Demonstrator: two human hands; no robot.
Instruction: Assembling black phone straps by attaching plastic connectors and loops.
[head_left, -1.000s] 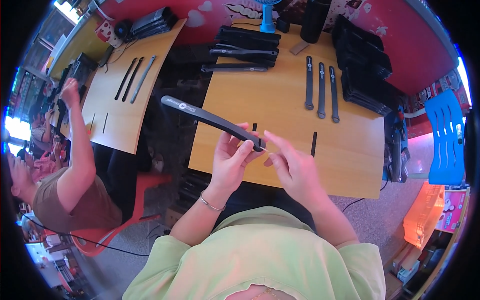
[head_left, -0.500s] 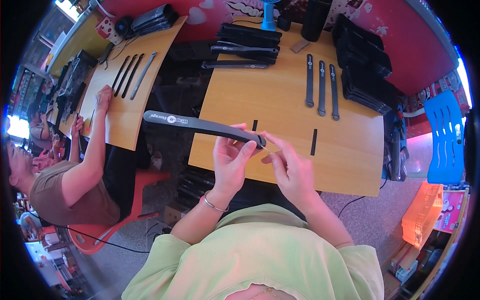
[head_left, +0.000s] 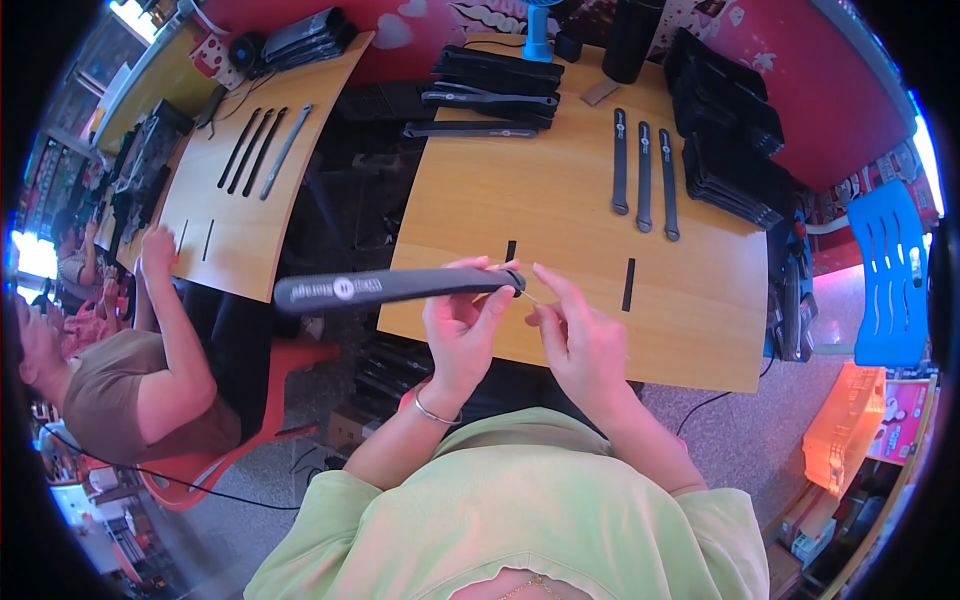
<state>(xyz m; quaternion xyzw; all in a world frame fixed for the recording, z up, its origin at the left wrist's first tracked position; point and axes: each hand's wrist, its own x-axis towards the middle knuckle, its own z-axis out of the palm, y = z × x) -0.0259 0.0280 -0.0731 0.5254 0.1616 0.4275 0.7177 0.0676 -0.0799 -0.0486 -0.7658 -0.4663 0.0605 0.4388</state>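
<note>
My left hand (head_left: 461, 335) is closed on one end of a long dark grey hook-and-loop strap (head_left: 385, 288) with pale print. The strap's free end reaches out to the left, past the table edge. The held end curls into a small dark loop beside my fingertips. My right hand (head_left: 585, 350) is closed at a thin yellowish stick-like piece (head_left: 535, 298) that meets this loop; its kind is too small to make out. Beneath both hands lies the wooden table (head_left: 480, 205), with two short black strips stuck on it, one of them a black strip (head_left: 629, 285) to the right.
Three grey straps (head_left: 644, 178) lie in a row at the right. Black strap bundles (head_left: 495, 85) are piled at the back left, and a black stack (head_left: 735, 180) stands back right. A co-worker (head_left: 130, 380) sits at another table (head_left: 265, 220) on the left. An orange crate (head_left: 843, 425) stands at right.
The strap's free end has swung down toward me and is slightly blurred. My hands stay nearly in place. The co-worker's hands have drawn in toward the near part of the other table.
</note>
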